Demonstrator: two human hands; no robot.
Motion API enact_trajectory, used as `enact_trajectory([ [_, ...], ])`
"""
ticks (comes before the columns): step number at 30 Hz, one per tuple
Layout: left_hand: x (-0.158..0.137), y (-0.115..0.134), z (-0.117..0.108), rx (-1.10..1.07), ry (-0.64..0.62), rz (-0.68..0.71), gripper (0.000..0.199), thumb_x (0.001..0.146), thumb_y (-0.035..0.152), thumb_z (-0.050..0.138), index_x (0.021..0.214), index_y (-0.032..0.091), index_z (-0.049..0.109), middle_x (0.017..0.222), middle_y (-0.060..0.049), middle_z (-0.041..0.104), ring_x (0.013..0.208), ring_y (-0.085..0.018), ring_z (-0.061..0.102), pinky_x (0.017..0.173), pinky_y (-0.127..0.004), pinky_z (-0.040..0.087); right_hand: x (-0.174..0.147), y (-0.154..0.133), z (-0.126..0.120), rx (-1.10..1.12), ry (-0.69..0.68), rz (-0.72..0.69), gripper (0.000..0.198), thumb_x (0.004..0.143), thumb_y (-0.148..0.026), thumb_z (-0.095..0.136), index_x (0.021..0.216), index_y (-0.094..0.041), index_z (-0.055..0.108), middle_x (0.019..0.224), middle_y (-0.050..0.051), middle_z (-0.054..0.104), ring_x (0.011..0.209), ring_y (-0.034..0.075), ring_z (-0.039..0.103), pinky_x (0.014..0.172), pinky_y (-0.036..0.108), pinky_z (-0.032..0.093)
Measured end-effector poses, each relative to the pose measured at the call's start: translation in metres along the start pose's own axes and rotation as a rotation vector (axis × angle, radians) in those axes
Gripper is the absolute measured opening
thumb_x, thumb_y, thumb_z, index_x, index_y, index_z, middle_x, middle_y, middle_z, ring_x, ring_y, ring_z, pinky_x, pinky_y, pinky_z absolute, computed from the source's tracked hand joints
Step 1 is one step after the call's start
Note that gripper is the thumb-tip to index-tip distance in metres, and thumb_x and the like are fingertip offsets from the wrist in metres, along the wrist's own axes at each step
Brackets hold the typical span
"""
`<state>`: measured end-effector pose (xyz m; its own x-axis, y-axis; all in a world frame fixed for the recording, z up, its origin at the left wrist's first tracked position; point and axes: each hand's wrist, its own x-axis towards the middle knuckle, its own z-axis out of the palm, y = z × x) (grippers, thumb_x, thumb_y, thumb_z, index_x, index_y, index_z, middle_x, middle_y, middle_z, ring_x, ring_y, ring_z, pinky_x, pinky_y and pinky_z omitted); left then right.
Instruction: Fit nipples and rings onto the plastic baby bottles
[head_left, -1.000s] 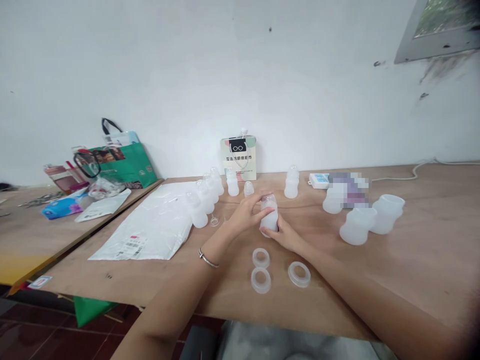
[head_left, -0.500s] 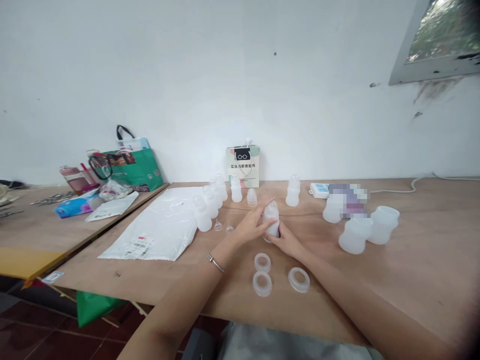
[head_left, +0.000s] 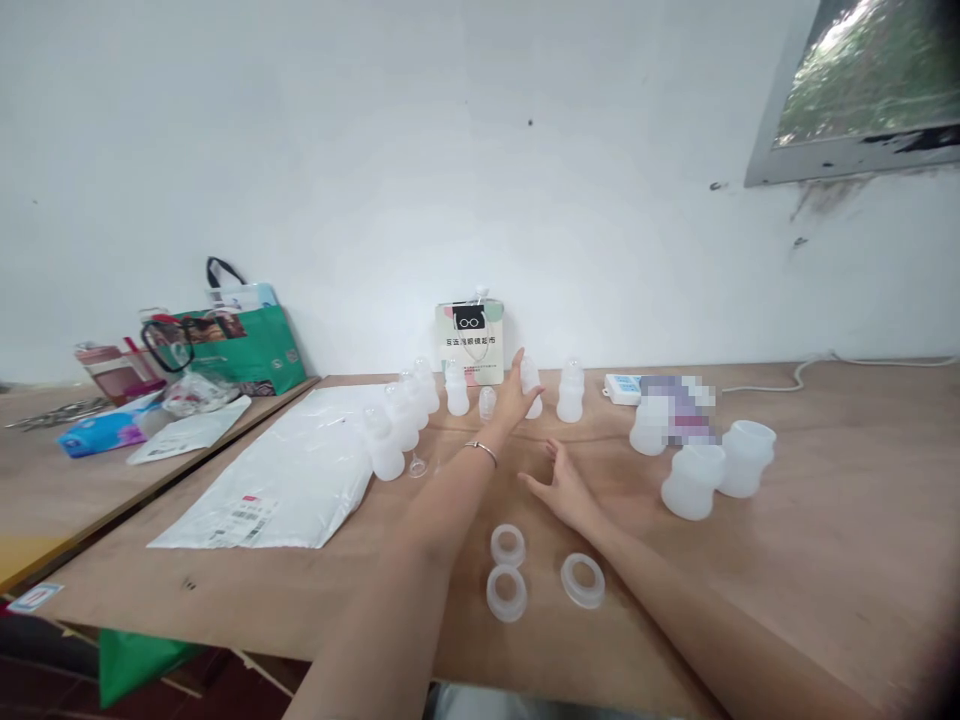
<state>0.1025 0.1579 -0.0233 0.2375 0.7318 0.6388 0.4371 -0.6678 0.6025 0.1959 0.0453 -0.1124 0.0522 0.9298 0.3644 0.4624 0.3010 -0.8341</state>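
At the back of the table my left hand (head_left: 511, 400) is wrapped round a frosted white baby bottle (head_left: 531, 376) with a clear domed cap. The bottle stands upright, partly hidden by the fingers and thumb. My right hand (head_left: 568, 492) is apart from it and nearer to me, fingers spread, holding nothing. Similar capped bottles stand on either side: one bottle (head_left: 571, 392) to the right, another bottle (head_left: 456, 388) to the left. A clear cap (head_left: 487, 404) stands left of my left hand. Nearest me lie three translucent rings (head_left: 583, 562).
Three uncapped bottles (head_left: 691, 490) stand at right beside a pixelated packet (head_left: 679, 400) and a white box (head_left: 622, 390). Several capped bottles (head_left: 386, 455) and a clear nipple (head_left: 418, 466) border a white plastic mailer (head_left: 277, 480). A paper bag (head_left: 450, 335) leans on the wall.
My left hand has carried the baby bottle away from me to the back row. My right hand has let go of it and opened. The view has shifted slightly right.
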Motion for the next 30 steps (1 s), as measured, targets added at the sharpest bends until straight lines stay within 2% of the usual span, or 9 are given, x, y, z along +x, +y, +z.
enact_trajectory([
  [6,0.012,-0.023,0.022,0.032,0.012,-0.086,0.085,0.072,0.027,0.064,0.139,0.021,0.011,0.132,-0.015,0.043,0.124,-0.029,0.037,0.101,-0.042,0.030,-0.005,-0.017,-0.009,-0.098,-0.071,-0.022,0.063,0.068,-0.035,0.060,0.120,-0.012,0.034,0.127,0.019,0.044,0.121,0.027,0.040,0.100,0.042,0.032],
  [13,0.013,-0.027,0.024,0.019,0.034,-0.174,0.094,0.066,0.029,0.069,0.137,0.018,0.008,0.134,-0.018,0.038,0.126,-0.029,0.035,0.101,-0.042,0.029,-0.006,-0.025,-0.012,-0.157,-0.115,-0.009,0.057,0.070,-0.034,0.057,0.119,-0.013,0.036,0.126,0.017,0.046,0.119,0.025,0.042,0.099,0.041,0.033],
  [17,0.011,-0.013,0.010,-0.006,0.166,-0.166,0.088,0.068,0.041,0.065,0.134,0.013,0.014,0.133,-0.020,0.035,0.126,-0.026,0.034,0.101,-0.039,0.030,-0.006,-0.026,-0.018,-0.129,-0.085,0.005,0.050,0.072,-0.037,0.054,0.115,-0.017,0.039,0.123,0.014,0.048,0.116,0.025,0.044,0.095,0.042,0.035],
  [20,0.005,0.004,-0.020,0.011,0.236,-0.083,0.060,0.079,0.044,0.050,0.127,0.013,0.030,0.128,-0.016,0.042,0.118,-0.020,0.041,0.094,-0.033,0.037,-0.005,-0.035,-0.036,-0.104,-0.087,0.025,0.039,0.074,-0.043,0.051,0.104,-0.018,0.046,0.112,0.010,0.053,0.102,0.022,0.050,0.086,0.038,0.040],
  [21,0.002,0.010,-0.034,0.039,0.202,-0.041,0.048,0.082,0.042,0.045,0.120,0.014,0.039,0.122,-0.013,0.048,0.113,-0.019,0.045,0.090,-0.030,0.040,-0.005,-0.041,-0.046,-0.093,-0.137,0.025,0.035,0.075,-0.045,0.050,0.097,-0.019,0.048,0.105,0.008,0.055,0.095,0.020,0.053,0.082,0.035,0.041],
  [23,-0.009,0.019,-0.066,0.126,0.037,0.024,0.032,0.085,0.038,0.038,0.101,0.016,0.054,0.104,-0.007,0.058,0.099,-0.016,0.052,0.082,-0.027,0.043,-0.006,-0.054,-0.067,-0.094,-0.368,0.009,0.032,0.074,-0.049,0.050,0.087,-0.020,0.049,0.087,0.003,0.057,0.080,0.017,0.053,0.072,0.030,0.042],
  [26,-0.034,0.025,-0.113,0.284,-0.329,0.034,0.034,0.086,0.038,0.033,0.087,0.018,0.061,0.086,-0.003,0.062,0.081,-0.014,0.056,0.075,-0.026,0.043,-0.013,-0.073,-0.094,-0.227,-0.839,0.008,0.044,0.058,-0.050,0.066,0.086,-0.021,0.049,0.082,-0.001,0.053,0.072,0.015,0.049,0.061,0.026,0.038],
  [28,-0.052,0.023,-0.137,0.400,-0.521,-0.004,0.034,0.085,0.039,0.035,0.090,0.018,0.062,0.086,-0.004,0.063,0.079,-0.015,0.057,0.074,-0.026,0.043,-0.018,-0.080,-0.103,-0.353,-0.966,0.007,0.052,0.049,-0.049,0.072,0.087,-0.022,0.047,0.084,-0.002,0.052,0.069,0.014,0.047,0.057,0.024,0.034],
  [30,-0.068,0.019,-0.151,0.528,-0.634,-0.110,0.035,0.081,0.043,0.041,0.096,0.017,0.060,0.092,-0.006,0.064,0.083,-0.018,0.058,0.074,-0.027,0.043,-0.023,-0.082,-0.103,-0.464,-0.995,0.002,0.052,0.047,-0.047,0.072,0.085,-0.023,0.046,0.082,-0.003,0.051,0.067,0.013,0.044,0.053,0.023,0.030],
])
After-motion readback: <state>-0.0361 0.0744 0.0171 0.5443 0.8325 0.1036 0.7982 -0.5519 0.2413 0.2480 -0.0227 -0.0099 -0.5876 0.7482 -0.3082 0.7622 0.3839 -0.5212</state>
